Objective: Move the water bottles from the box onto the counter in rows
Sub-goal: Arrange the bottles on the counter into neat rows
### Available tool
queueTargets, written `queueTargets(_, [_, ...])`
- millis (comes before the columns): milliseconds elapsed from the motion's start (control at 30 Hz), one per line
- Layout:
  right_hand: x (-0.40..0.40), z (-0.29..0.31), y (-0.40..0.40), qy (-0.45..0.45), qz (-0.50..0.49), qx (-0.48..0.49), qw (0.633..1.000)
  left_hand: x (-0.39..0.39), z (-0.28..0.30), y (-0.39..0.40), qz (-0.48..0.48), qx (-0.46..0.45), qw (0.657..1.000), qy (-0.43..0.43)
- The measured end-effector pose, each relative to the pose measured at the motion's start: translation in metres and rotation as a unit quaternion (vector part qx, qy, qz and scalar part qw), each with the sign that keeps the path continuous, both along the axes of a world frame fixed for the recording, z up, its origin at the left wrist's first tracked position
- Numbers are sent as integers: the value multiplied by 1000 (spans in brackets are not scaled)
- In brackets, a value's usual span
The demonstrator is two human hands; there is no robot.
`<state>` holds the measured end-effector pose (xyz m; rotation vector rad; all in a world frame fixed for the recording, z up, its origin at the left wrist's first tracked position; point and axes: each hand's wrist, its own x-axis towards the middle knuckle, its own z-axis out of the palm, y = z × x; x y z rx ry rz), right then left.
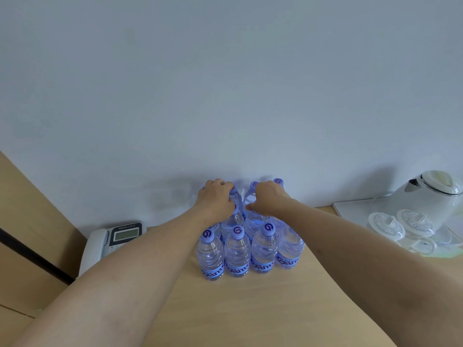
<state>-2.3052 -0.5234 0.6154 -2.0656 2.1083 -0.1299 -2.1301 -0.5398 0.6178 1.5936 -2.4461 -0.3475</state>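
Several clear water bottles with purple caps and blue labels stand in rows on the wooden counter, close to the wall. My left hand is closed over the top of a bottle in the back rows on the left. My right hand is closed over the neck of a back bottle on the right. Both hands hide the caps they cover. The box is out of view.
A white desk phone sits at the left against the wall. At the right, a white tray carries a white kettle and two upturned glass cups. A wooden panel rises at the far left.
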Motion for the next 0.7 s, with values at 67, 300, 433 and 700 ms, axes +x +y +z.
queueTargets(67, [-2, 4, 1, -9, 0, 6, 1000, -4, 2, -1, -5, 0, 1000, -5])
queueTargets(300, [-35, 21, 4, 27, -53, -21, 998, -23, 7, -4, -16, -5, 1000, -1])
queueTargets(433, [-54, 12, 10, 83, -37, 11, 996, -37, 6, -3, -22, -1, 1000, -12])
queueTargets(700, [-65, 9, 6, 74, 40, 55, 995, -62, 2, -2, -6, -5, 1000, -25])
